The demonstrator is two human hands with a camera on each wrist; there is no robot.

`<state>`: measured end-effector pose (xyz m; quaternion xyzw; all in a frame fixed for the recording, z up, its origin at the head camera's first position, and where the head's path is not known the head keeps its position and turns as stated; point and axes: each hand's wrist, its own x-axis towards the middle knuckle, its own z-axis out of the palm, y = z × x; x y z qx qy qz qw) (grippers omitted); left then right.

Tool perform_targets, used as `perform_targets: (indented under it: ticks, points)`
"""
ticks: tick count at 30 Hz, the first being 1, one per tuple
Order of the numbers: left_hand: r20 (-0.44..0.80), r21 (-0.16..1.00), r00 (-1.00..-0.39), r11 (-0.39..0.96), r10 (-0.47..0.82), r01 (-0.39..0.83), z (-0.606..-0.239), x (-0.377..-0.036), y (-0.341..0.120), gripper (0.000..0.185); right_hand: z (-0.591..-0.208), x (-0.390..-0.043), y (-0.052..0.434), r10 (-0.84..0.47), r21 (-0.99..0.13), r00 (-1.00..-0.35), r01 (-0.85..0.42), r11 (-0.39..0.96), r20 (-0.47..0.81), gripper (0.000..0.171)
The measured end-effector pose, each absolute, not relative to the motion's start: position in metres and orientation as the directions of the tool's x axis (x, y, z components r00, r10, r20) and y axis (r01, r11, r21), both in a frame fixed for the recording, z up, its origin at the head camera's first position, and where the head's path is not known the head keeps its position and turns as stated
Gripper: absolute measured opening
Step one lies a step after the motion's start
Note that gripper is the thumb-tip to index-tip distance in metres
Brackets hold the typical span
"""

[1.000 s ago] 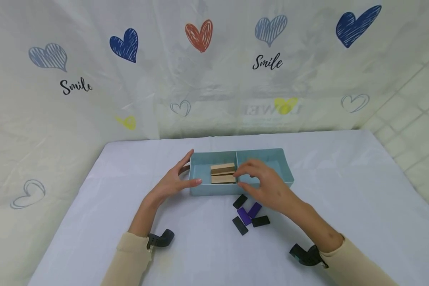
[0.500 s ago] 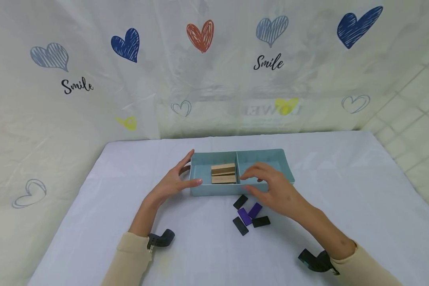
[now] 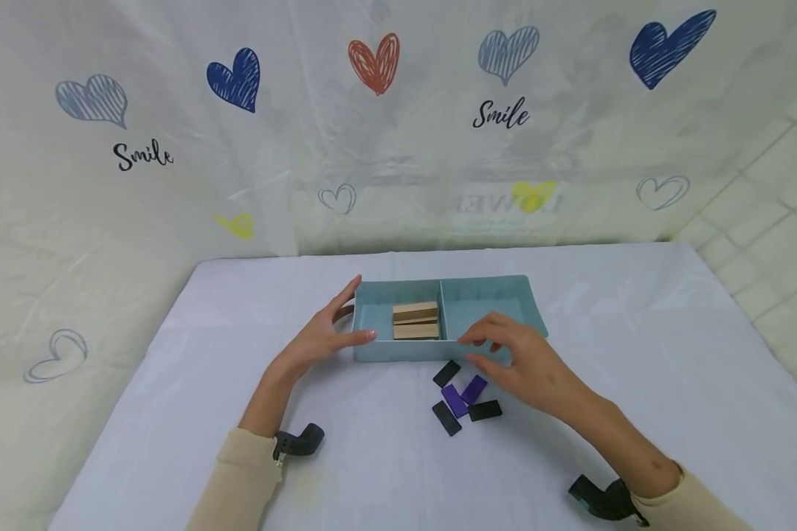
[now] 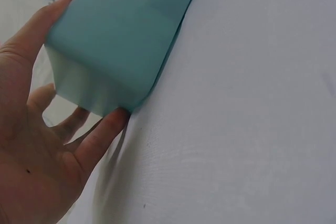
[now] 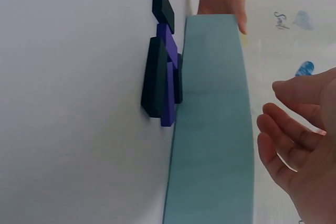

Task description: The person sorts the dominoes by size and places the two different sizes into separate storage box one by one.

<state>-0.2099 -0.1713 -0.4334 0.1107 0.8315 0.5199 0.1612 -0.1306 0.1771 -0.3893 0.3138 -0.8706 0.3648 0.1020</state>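
On the white table [image 3: 637, 354], the left hand [image 3: 315, 341] rests flat against the blue tray's [image 3: 398, 352] left end. The right hand [image 3: 528, 361], loose and empty, hovers nearest the dark blocks [image 3: 461, 398], which lie just left and nearer.

Desk [image 3: 637, 383]: covered with a pale lavender-white cloth, lightly creased. Standing on it, near the middle toward the far edge, a light blue two-compartment tray [image 3: 398, 352]. Just in front of the tray's near wall lies a loose cluster of flat tiles: three black tiles [image 3: 446, 373] and two purple tiles [image 3: 454, 401], some touching or overlapping. Both forearms rest on the desk near the front edge.
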Motion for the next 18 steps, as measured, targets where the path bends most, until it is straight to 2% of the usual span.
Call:
perform_targets:
  ticks: [9,18]
  points:
    - [-0.154,0.899,-0.926,0.438,0.345,0.014,-0.434,-0.209,-0.172,0.103,-0.397,-0.122,0.183,-0.476,-0.603,-0.831,-0.544,0.584,0.288,0.027]
    - [-0.147,0.901,-0.923,0.433,0.356,0.023,-0.434,-0.209,-0.171,0.101,-0.405,-0.114,0.194,-0.487,-0.575,-0.831,-0.543,0.612,0.268,0.026]
